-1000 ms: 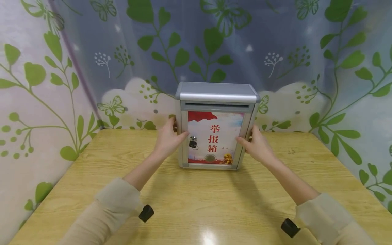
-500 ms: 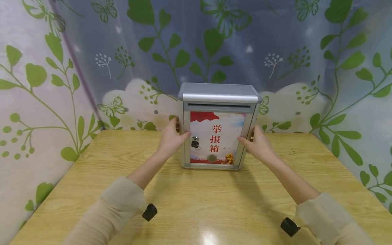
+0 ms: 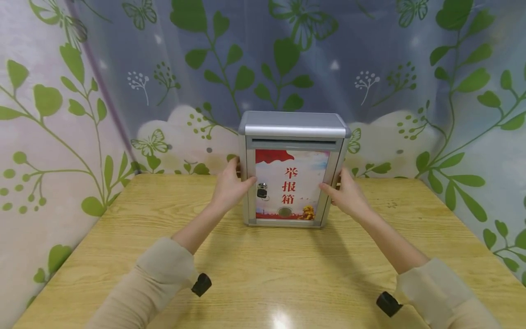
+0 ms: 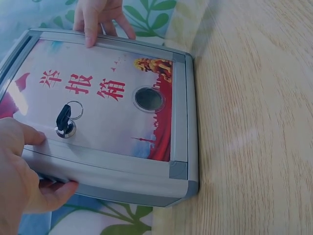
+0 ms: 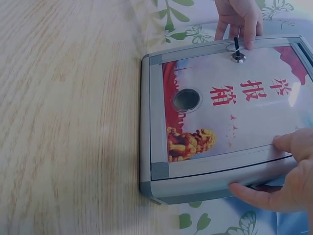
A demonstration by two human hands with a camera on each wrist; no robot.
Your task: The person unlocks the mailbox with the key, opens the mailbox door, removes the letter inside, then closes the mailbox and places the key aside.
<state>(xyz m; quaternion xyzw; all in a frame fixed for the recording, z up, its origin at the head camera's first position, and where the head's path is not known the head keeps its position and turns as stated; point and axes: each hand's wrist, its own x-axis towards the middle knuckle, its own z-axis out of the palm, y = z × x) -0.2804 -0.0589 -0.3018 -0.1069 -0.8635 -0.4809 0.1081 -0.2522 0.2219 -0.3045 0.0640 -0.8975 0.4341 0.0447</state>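
Note:
A silver metal report box stands upright on the wooden table, with a slot near its top and a white front panel bearing red characters. My left hand grips its left side, thumb on the front frame and fingers round the side. On the opposite side my right hand holds it the same way, thumb at the panel's right edge. A black-headed key with a ring sits in the lock, close to my left thumb. Low on the panel is a round window.
The wooden table spreads out in front of the box and to both sides. Behind it hangs a leaf-and-butterfly patterned curtain. Black devices are worn at both cuffs, such as the one by the left sleeve.
Since a second ago the box has shifted slightly to the right, and the left hand has moved with it. Over the last half second almost nothing differs.

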